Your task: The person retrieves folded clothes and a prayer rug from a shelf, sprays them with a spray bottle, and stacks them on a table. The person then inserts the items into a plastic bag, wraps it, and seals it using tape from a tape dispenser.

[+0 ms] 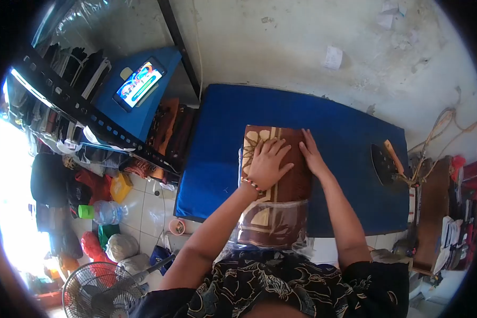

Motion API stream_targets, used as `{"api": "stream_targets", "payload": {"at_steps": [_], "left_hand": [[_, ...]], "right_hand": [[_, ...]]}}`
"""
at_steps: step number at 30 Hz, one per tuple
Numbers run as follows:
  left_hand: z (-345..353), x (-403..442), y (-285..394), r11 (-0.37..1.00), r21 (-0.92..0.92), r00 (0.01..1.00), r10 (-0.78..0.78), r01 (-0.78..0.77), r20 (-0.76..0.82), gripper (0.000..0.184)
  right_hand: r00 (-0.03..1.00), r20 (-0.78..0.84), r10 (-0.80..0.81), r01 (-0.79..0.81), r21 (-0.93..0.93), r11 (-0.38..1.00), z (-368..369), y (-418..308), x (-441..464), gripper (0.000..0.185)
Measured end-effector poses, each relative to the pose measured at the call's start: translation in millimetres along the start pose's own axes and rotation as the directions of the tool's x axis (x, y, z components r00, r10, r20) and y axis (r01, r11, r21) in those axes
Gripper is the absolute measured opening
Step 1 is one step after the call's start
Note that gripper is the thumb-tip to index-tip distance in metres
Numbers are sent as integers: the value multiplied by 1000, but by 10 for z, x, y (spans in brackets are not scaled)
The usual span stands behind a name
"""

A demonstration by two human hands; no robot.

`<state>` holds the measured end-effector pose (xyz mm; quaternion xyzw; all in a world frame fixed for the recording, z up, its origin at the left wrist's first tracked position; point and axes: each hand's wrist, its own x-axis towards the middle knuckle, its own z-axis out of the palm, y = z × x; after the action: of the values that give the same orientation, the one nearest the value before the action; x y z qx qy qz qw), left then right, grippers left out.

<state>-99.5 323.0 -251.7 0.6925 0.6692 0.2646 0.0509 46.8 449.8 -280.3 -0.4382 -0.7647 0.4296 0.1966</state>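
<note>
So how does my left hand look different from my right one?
Your left hand lies flat on top of the folded brown cloth with fingers spread; your right hand lies at its right edge, fingers closer together. Your left hand has a beaded bracelet at the wrist; your right hand has none. Both point away from your body.

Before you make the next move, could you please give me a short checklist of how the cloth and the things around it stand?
1. Left hand flat on the folded cloth: ok.
2. Right hand along the cloth's right edge: ok.
3. Clear plastic over the whole cloth: not ok, it visibly covers only the near part.
4. Iron apart from the cloth: ok, toward the right end of the blue table.
5. Iron cool: cannot tell.
</note>
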Motion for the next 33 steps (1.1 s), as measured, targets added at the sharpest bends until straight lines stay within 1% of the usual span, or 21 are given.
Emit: {"api": "stream_targets", "payload": {"at_steps": [1, 2, 3, 5, 7, 8, 9, 12, 13, 16, 17, 19, 20, 21, 22, 25, 28, 30, 31, 32, 33], "left_hand": [[-33, -58, -54, 998, -38, 999, 41, -42, -15, 47], [-90, -115, -120, 994, -69, 996, 76, -79, -37, 48], [-163, -198, -174, 977, -192, 995, 82, -90, -49, 47], [-415, -533, -208, 969, -219, 993, 114, -112, -4, 44], [-527, -895, -217, 968, -221, 993, 121, -118, -1, 40], [-509, -1060, -226, 970, -214, 993, 112, -114, -20, 39], [-471, -1170, -202, 982, -162, 992, 88, -102, -92, 39], [-211, -1310, -169, 998, -53, 983, 18, -29, -184, 42], [-212, -1277, -136, 999, -35, 979, 20, -28, -204, 32], [-83, -1182, -207, 1000, 21, 980, -6, 10, -199, 20], [-86, -1125, -212, 995, -30, 977, -95, 91, -193, 13], [-177, -1081, -312, 999, -54, 990, -3, -5, -141, 13], [-228, -1084, -366, 996, -69, 993, 43, -52, -114, 13], [-269, -1121, -367, 987, -63, 979, 140, -151, -145, 15], [-308, -1172, -342, 985, -72, 978, 145, -157, -149, 16], [-374, -1327, -257, 983, -90, 981, 147, -159, -127, 21], [-364, -1277, -259, 973, -173, 984, 132, -151, -120, 19], [-376, -1147, -376, 933, -344, 990, -67, 107, 125, 18], [-382, -1070, -456, 882, -401, 954, -148, 246, 260, 18], [-405, -937, -554, 834, -456, 917, -137, 311, 375, 19], [-429, -774, -668, 778, -499, 867, -114, 381, 484, 19]], "right_hand": [[985, -93, -143, 132, -113, 985, -52, -99, -126, 52], [940, -164, -298, 257, -233, 938, -86, -196, -325, 49], [865, -209, -457, 368, -356, 859, -110, -279, -531, 47], [772, -16, -636, 604, -294, 741, -186, -292, -1002, 35], [811, 106, -575, 583, -231, 779, -152, -289, -1382, 25], [816, 79, -573, 574, -235, 784, -100, -266, -1435, 23], [822, 53, -568, 562, -240, 792, -57, -250, -1474, 21], [836, 8, -549, 528, -284, 800, 74, -193, -1467, 16], [839, -4, -544, 517, -307, 799, 128, -172, -1424, 15], [834, -75, -547, 491, -352, 797, 264, -152, -1301, 15], [836, -95, -541, 488, -323, 811, 269, -181, -1289, 16], [839, -137, -526, 481, -263, 836, 237, -304, -1265, 18], [806, -86, -585, 529, -338, 778, 183, -383, -1303, 19], [770, -29, -637, 573, -408, 711, 104, -453, -1390, 20], [732, 32, -681, 612, -472, 635, 72, -474, -1446, 21], [811, 133, -570, 576, -349, 739, 58, -376, -1512, 20], [840, 136, -525, 540, -303, 785, 93, -479, -1428, 16], [903, 150, -402, 427, -224, 876, 124, -408, -1290, 13], [928, 162, -334, 361, -184, 914, 143, -343, -1209, 12], [957, 243, -159, 153, 42, 987, 143, -277, -1082, 12], [934, 357, 0, -93, 242, 966, 123, -214, -914, 13]]}}
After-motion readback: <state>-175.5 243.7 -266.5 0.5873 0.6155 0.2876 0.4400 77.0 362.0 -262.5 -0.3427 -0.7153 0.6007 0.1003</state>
